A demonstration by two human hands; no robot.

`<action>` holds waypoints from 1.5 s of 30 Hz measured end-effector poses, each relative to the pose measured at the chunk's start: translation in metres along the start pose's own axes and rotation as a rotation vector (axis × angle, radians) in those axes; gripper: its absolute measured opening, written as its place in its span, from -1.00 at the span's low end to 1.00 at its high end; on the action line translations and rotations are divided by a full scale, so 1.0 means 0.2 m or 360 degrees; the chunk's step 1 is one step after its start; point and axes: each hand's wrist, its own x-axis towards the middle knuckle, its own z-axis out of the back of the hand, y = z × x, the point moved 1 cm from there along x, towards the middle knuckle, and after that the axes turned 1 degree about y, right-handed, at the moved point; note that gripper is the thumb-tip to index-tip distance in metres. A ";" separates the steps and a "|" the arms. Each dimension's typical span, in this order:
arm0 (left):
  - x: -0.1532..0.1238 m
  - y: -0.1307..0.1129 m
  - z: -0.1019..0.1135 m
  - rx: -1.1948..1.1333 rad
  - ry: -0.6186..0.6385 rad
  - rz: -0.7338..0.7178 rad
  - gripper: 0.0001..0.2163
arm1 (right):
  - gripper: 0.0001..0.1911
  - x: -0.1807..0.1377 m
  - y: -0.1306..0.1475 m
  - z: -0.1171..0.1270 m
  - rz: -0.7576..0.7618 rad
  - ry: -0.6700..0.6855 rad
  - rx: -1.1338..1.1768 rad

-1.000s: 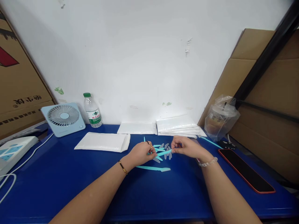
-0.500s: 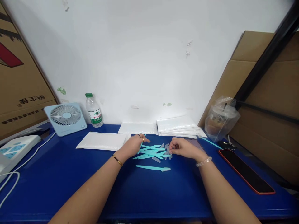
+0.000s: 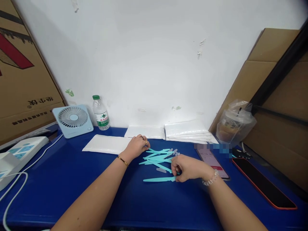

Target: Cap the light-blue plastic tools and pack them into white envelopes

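Note:
A loose pile of turquoise eyebrow razors (image 3: 156, 158) lies in the middle of the blue table. Small translucent blade caps (image 3: 161, 170) are scattered among and behind them. At the pile's upper left, my left hand (image 3: 137, 148) has its fingers closed on the thin end of one razor, whose other end rests over the pile. My right hand (image 3: 186, 168) pinches the head end of a single razor (image 3: 157, 180) lying nearer to me, apart from the pile. The fingers hide that razor's blade end.
White padded envelopes (image 3: 106, 144) lie behind on the left, with a stack (image 3: 187, 131) along the wall. A lit phone (image 3: 209, 157) and a red-edged phone (image 3: 264, 183) are right. A bagged drink cup (image 3: 234, 125), water bottle (image 3: 101, 115), fan (image 3: 74, 120) and power strip (image 3: 26, 154) stand around.
My right hand has moved from the caps at the pile's right down to the head of the front razor. My left fingers have closed on a razor's end. The view has shifted slightly.

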 end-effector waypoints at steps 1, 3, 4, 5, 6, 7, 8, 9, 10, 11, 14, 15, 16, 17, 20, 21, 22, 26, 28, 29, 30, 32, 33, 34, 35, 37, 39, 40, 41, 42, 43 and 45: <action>0.00 -0.01 0.01 -0.0012 -0.0016 -0.0016 -0.88 | -0.87 0.00 0.00 0.00 -0.0010 0.0022 0.0013; 0.00 -0.03 0.01 -0.0085 -0.0058 -0.0048 -0.87 | -0.86 0.00 0.00 0.01 -0.0021 0.0059 0.0049; 0.00 -0.05 0.00 -0.0145 -0.0074 -0.0058 -0.87 | -0.86 0.00 0.00 0.02 -0.0009 0.0064 0.0069; 0.00 -0.06 -0.01 -0.0215 -0.0076 -0.0058 -0.86 | -0.85 -0.01 0.00 0.02 0.0018 0.0056 0.0092; 0.01 -0.08 -0.02 -0.0287 -0.0061 -0.0050 -0.85 | -0.84 -0.01 0.00 0.03 0.0056 0.0035 0.0117; 0.01 -0.10 -0.04 -0.0353 -0.0024 -0.0043 -0.84 | -0.84 -0.01 0.00 0.03 0.0091 0.0002 0.0150; 0.02 -0.12 -0.06 -0.0409 0.0015 -0.0040 -0.83 | -0.84 -0.02 0.00 0.04 0.0110 -0.0036 0.0195; 0.03 -0.14 -0.08 -0.0465 0.0038 -0.0039 -0.81 | -0.84 -0.02 -0.01 0.05 0.0105 -0.0075 0.0254; 0.03 -0.15 -0.09 -0.0536 0.0041 -0.0029 -0.79 | -0.83 -0.03 -0.02 0.06 0.0082 -0.0109 0.0316; 0.03 -0.16 -0.09 -0.0638 0.0022 -0.0004 -0.76 | -0.83 -0.03 -0.02 0.06 0.0053 -0.0144 0.0370; 0.02 -0.18 -0.05 -0.1148 -0.0011 0.0143 -0.57 | -0.80 -0.04 -0.03 0.08 0.0034 -0.0248 0.0445; 0.02 -0.18 -0.03 -0.1340 0.0067 0.0177 -0.50 | -0.79 -0.04 -0.03 0.09 0.0055 -0.0287 0.0444; 0.01 -0.19 -0.02 -0.1495 0.0186 0.0189 -0.46 | -0.78 -0.03 -0.03 0.09 0.0071 -0.0330 0.0441; 0.00 -0.20 0.00 -0.1586 0.0335 0.0172 -0.44 | -0.77 -0.03 -0.03 0.09 0.0076 -0.0379 0.0442; -0.03 -0.25 0.02 -0.1485 0.0682 0.0032 -0.50 | -0.75 -0.02 -0.04 0.09 0.0053 -0.0561 0.0443; -0.03 -0.26 0.03 -0.1378 0.0689 -0.0017 -0.54 | -0.74 -0.02 -0.04 0.09 0.0049 -0.0616 0.0456; -0.03 -0.28 0.03 -0.1277 0.0650 -0.0055 -0.56 | -0.74 -0.01 -0.05 0.08 0.0050 -0.0655 0.0480; -0.03 -0.30 0.03 -0.1081 0.0434 -0.0113 -0.59 | -0.74 -0.02 -0.09 0.09 0.0066 -0.0733 0.0599; -0.02 -0.28 0.04 -0.1050 0.0408 -0.0103 -0.59 | -0.74 -0.04 -0.11 0.11 0.0044 -0.0784 0.0608; -0.02 -0.27 0.04 -0.1037 0.0397 -0.0075 -0.59 | -0.74 -0.06 -0.13 0.12 0.0020 -0.0830 0.0608; -0.02 -0.25 0.05 -0.1030 0.0378 -0.0028 -0.58 | -0.73 -0.08 -0.14 0.14 -0.0018 -0.0887 0.0617; -0.02 -0.21 0.06 -0.1037 0.0296 0.0089 -0.56 | -0.72 -0.11 -0.16 0.17 -0.0080 -0.1027 0.0688; -0.02 -0.20 0.06 -0.1045 0.0239 0.0138 -0.54 | -0.70 -0.12 -0.17 0.18 -0.0085 -0.1096 0.0748; -0.02 -0.18 0.06 -0.1050 0.0177 0.0171 -0.54 | -0.67 -0.12 -0.17 0.18 -0.0075 -0.1156 0.0814; -0.02 -0.18 0.06 -0.1046 0.0120 0.0186 -0.54 | -0.66 -0.11 -0.17 0.18 -0.0060 -0.1199 0.0881; -0.02 -0.17 0.06 -0.1007 0.0043 0.0189 -0.60 | -0.67 -0.07 -0.16 0.16 -0.0044 -0.1265 0.1022; -0.02 -0.18 0.05 -0.0934 0.0012 0.0198 -0.65 | -0.68 -0.02 -0.14 0.13 -0.0077 -0.1335 0.1179; -0.02 -0.18 0.05 -0.0897 0.0008 0.0204 -0.66 | -0.67 0.00 -0.13 0.11 -0.0093 -0.1375 0.1259; -0.02 -0.19 0.05 -0.0865 0.0008 0.0209 -0.67 | -0.65 0.02 -0.13 0.10 -0.0101 -0.1428 0.1332; -0.02 -0.20 0.05 -0.0844 0.0011 0.0211 -0.67 | -0.64 0.04 -0.12 0.09 -0.0104 -0.1480 0.1394; -0.02 -0.20 0.05 -0.0836 0.0016 0.0207 -0.67 | -0.63 0.05 -0.11 0.09 -0.0103 -0.1518 0.1441; -0.02 -0.20 0.05 -0.0853 0.0020 0.0193 -0.66 | -0.63 0.06 -0.11 0.08 -0.0086 -0.1556 0.1493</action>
